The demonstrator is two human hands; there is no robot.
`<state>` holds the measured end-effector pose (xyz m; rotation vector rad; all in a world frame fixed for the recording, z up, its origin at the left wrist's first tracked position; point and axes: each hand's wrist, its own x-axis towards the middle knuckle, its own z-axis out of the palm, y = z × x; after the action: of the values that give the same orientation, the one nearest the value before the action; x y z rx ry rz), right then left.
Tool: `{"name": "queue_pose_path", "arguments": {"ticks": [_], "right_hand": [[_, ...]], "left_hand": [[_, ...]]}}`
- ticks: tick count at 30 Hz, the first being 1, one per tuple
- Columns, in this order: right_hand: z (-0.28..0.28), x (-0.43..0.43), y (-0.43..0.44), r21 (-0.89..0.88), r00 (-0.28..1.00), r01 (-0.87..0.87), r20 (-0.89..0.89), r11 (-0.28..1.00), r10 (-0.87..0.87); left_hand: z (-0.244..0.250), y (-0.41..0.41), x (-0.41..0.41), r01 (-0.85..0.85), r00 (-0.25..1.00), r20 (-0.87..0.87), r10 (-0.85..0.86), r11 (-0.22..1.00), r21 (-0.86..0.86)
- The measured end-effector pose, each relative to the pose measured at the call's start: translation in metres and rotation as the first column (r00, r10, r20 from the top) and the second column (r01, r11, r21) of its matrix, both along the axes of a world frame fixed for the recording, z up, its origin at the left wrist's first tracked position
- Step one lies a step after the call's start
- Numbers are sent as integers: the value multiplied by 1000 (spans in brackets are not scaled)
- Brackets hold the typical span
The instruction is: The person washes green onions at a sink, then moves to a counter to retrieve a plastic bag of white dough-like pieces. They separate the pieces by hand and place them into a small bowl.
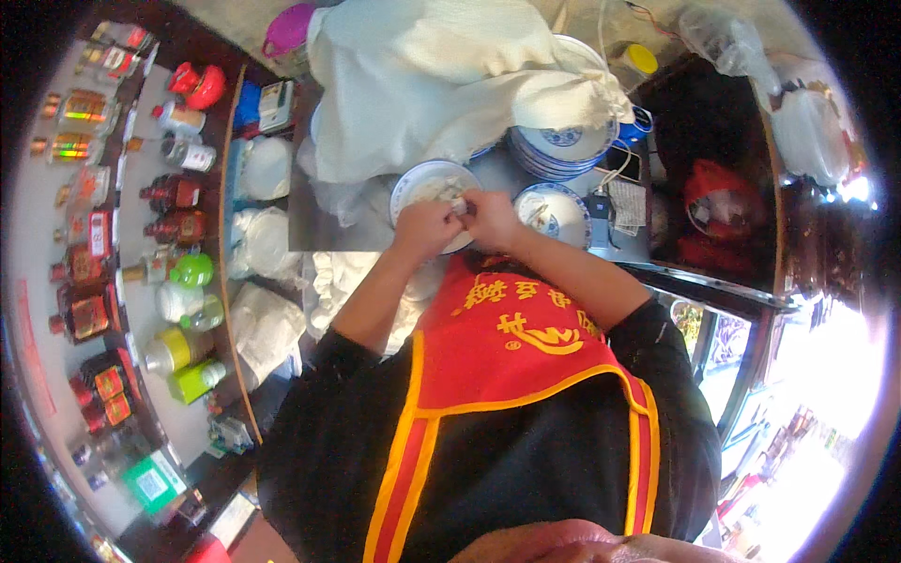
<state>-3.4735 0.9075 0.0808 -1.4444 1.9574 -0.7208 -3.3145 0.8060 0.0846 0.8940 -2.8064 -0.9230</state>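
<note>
My left hand (426, 228) and my right hand (490, 219) meet over a white bowl with a blue-patterned rim (398, 198). Between their pinched fingertips is a small pale piece of food (461, 207), mostly covered by the fingers; its exact kind cannot be made out. Pale food (440, 187) lies in the bowl beneath. Just right of my right hand sits a blue-and-white plate (571, 219) with a small slender item on it. A stack of similar plates (556, 163) stands behind that one, partly under a cream cloth (436, 77).
Shelves of bottles (172, 200) run along my left, with plastic-wrapped pale stacks (267, 243) beside the table. At the table's right are a power bank (599, 222) with a cable and a phone (625, 165). A yellow-lidded jar (639, 59) stands at the back.
</note>
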Motion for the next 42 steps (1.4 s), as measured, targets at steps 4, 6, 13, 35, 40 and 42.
{"name": "queue_pose_path", "arguments": {"ticks": [4, 6, 13, 35, 40, 42], "right_hand": [[16, 13, 4, -112, 999, 10, 37, 994, -6], [14, 20, 5, -174, 999, -40, 20, 984, 44], [5, 13, 1, -75, 987, 114, 119, 991, -104], [5, -6, -2, -199, 964, 104, 260, 974, -49], [-14, -12, -8, -136, 987, -21, 153, 990, 42], [-6, -6, -10, -40, 980, -6, 199, 999, 14]], "left_hand": [[-6, 0, 16, -157, 967, -145, 211, 937, 312], [-29, 0, 26, -243, 911, -149, 384, 793, 559], [-35, 5, 21, -357, 904, -71, 422, 836, 416], [-29, 15, 6, -270, 885, -260, 387, 880, 392], [-28, 12, 12, -185, 940, -227, 255, 939, 290], [-37, 17, 12, -230, 897, -261, 356, 882, 412]]}}
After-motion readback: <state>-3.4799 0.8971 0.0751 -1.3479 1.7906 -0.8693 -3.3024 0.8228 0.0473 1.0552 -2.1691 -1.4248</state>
